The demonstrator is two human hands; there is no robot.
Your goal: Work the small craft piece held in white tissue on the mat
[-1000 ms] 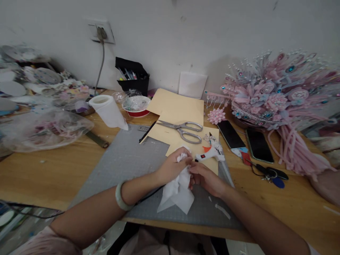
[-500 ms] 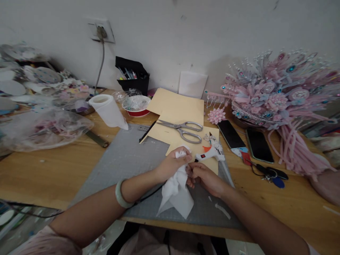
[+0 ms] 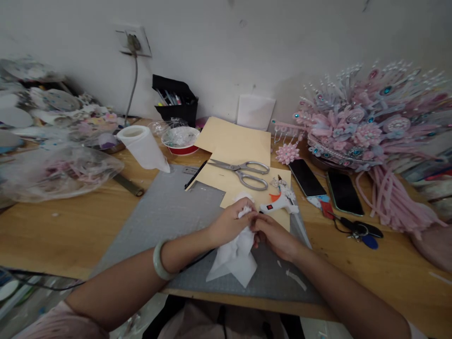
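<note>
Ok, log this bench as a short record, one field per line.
left hand: gripping crumpled white sheet
right hand: fingers meeting left hand; own grip unclear
under hands: grey mat
on yellow card: metal scissors; white glue gun, partly
left side: white roll, clear plastic bag
right side: two phones, keys, pink floral piece
near wall: black pen holder
</note>
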